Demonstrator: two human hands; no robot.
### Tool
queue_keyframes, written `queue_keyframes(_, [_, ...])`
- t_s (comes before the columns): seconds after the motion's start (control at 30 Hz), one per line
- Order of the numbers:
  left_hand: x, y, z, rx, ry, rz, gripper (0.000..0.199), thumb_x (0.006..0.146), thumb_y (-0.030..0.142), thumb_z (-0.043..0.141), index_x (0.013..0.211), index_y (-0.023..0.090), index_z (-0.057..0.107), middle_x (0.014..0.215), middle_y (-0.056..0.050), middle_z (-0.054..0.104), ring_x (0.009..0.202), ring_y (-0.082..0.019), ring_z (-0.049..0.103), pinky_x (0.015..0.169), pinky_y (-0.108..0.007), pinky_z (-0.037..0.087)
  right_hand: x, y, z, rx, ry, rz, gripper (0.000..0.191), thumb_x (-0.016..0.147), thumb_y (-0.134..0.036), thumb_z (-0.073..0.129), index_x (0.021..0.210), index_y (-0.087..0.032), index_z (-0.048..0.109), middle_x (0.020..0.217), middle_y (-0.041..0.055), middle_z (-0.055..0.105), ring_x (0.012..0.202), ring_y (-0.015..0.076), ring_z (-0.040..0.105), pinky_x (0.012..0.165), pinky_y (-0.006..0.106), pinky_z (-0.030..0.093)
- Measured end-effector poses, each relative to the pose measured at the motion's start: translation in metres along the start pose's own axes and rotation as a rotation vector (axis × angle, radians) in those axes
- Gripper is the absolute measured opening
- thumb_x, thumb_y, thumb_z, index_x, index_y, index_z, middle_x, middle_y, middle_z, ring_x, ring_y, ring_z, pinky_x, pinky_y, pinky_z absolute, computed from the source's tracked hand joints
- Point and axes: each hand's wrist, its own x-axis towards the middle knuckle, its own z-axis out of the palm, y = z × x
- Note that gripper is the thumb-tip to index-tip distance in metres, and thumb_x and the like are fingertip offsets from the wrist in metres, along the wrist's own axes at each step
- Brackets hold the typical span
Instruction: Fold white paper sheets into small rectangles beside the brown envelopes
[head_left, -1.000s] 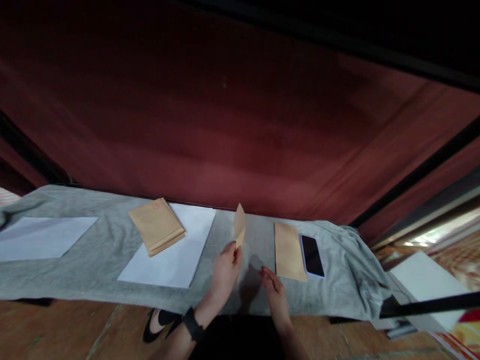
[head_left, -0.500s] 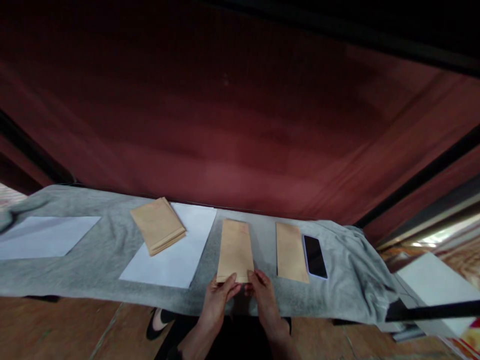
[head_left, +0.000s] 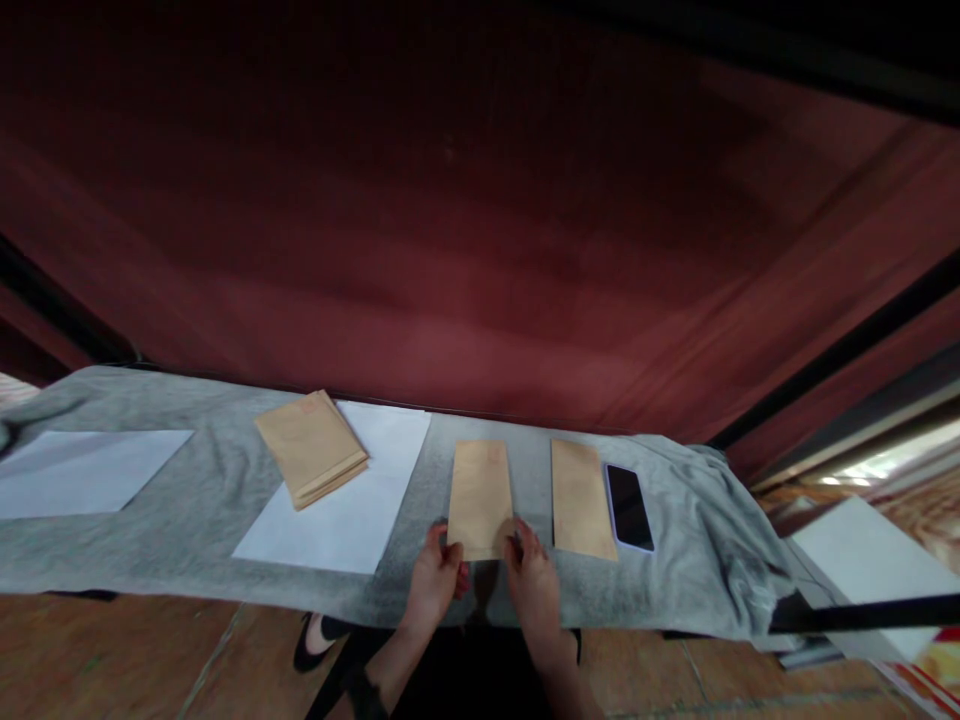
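The single view looked forward and steeply down from the person's head, close above the near side of the counter (head_left: 214, 500). That counter crossed the lower half of the frame, the hands (head_left: 433, 584) near at bottom centre, red backdrop (head_left: 450, 250) filling the upper half, floor (head_left: 135, 650) along the bottom.

A dark red wall (head_left: 450, 280) rises behind a grey-draped table (head_left: 187, 530) above a brown tiled floor (head_left: 142, 660).

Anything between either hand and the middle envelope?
Nothing visible. The left hand and right hand are right at the near corners of the middle envelope. The other single envelope and the phone lie off to its right, not between.
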Motion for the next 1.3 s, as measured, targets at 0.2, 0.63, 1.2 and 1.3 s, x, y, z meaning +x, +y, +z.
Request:
queue_keyframes(0.2, [-0.003, 0.004, -0.001, 0.278, -0.025, 0.025, 0.033, 0.095, 0.026, 0.046, 0.127, 0.019, 0.042, 0.048, 0.010, 0.054, 0.035, -0.015, 0.053, 0.036, -0.021, 0.036, -0.030, -0.009, -0.002, -0.193, -0.154, -0.506, 0.046, 0.100, -0.020, 0.042, 0.145, -0.022, 0.051, 0.144, 0.0089, 0.058, 0.135, 0.0229, 0.052, 0.112, 0.043, 0.044])
queue_keyframes(0.63, [0.004, 0.001, 0.000, 1.063, -0.155, 0.847, 0.037, 0.100, 0.031, 0.041, 0.131, 0.024, 0.062, 0.138, -0.009, 0.064, 0.130, -0.021, 0.057, 0.110, -0.040, 0.045, -0.051, -0.003, 0.019, -0.302, -0.108, -0.526, 0.045, 0.097, -0.030, 0.057, 0.142, -0.027, 0.057, 0.145, 0.0091, 0.058, 0.136, 0.0287, 0.051, 0.117, 0.049, 0.038])
queue_keyframes(1.2, [0.116, 0.028, 0.061, 1.376, -0.069, 0.934, 0.056, 0.100, 0.045, 0.042, 0.151, 0.024, 0.043, 0.162, -0.008, 0.036, 0.153, -0.031, 0.022, 0.122, -0.063, 0.012, -0.048, -0.015, 0.010, -0.331, -0.151, -0.473, 0.062, 0.094, -0.045, 0.064, 0.152, -0.037, 0.042, 0.162, 0.0057, 0.034, 0.142, 0.0326, 0.043, 0.113, 0.051, 0.042])
queue_keyframes(1.3, [0.119, 0.031, 0.063, 1.381, -0.054, 0.923, 0.057, 0.099, 0.046, 0.043, 0.152, 0.026, 0.041, 0.163, -0.008, 0.034, 0.153, -0.033, 0.019, 0.121, -0.064, 0.010, -0.048, -0.015, 0.009, -0.334, -0.145, -0.482, 0.061, 0.094, -0.045, 0.064, 0.151, -0.038, 0.043, 0.161, 0.0061, 0.035, 0.143, 0.0328, 0.042, 0.112, 0.052, 0.043])
